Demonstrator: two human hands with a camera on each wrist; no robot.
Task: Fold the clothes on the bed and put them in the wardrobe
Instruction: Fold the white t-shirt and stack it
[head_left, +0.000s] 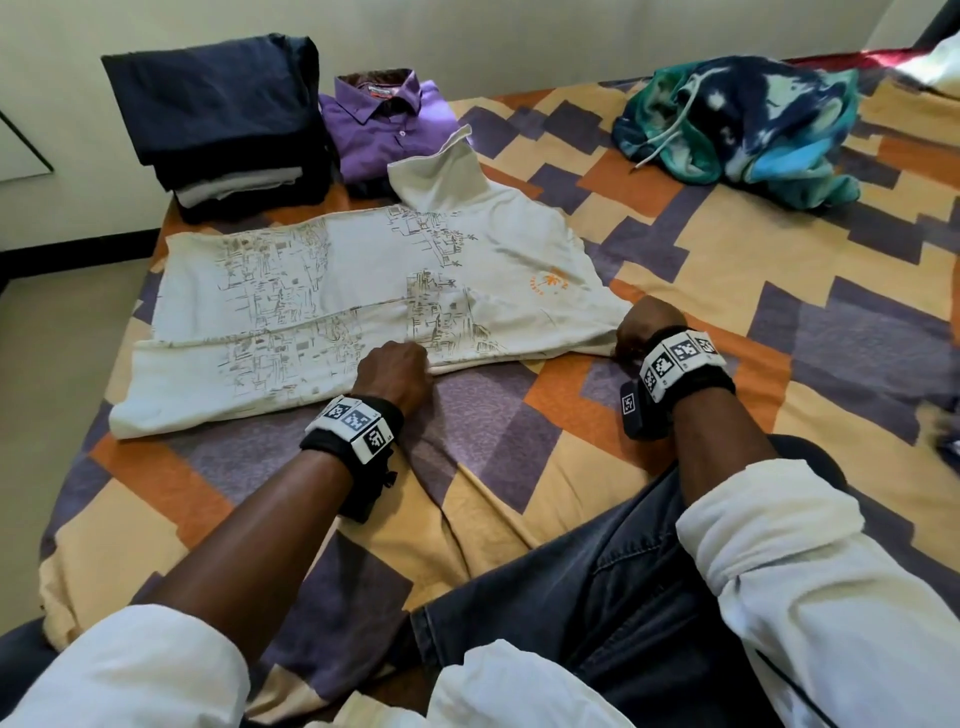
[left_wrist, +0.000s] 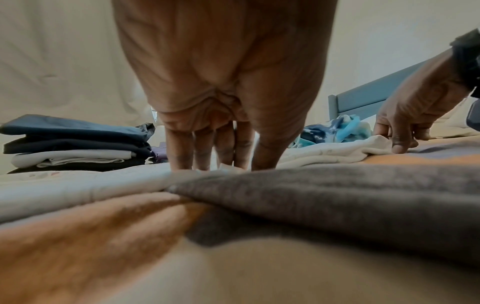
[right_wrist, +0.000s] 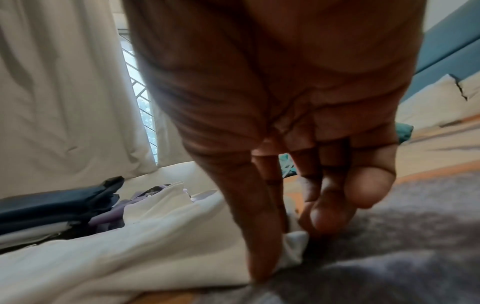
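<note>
Cream printed T-shirt is pinched at its near edge by left hand and right hand. If only one layer is caught, the fold could be pulled crooked.

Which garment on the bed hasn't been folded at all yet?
The blue-green tie-dye hoodie, crumpled in a heap at the far right; the others are stacked folded or laid flat.

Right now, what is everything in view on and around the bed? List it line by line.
cream T-shirt: one, cream with brown print and a small orange logo, spread flat mid-bed
folded stack: one pile, dark navy with a grey layer, far left corner
purple shirt: one, purple, folded, beside the stack
hoodie: one, blue-teal tie-dye, crumpled, far right
bedsheet: one, orange, purple and yellow blocks, covering the bed
left hand: pinches the T-shirt's near edge
right hand: pinches the T-shirt's right end
</note>
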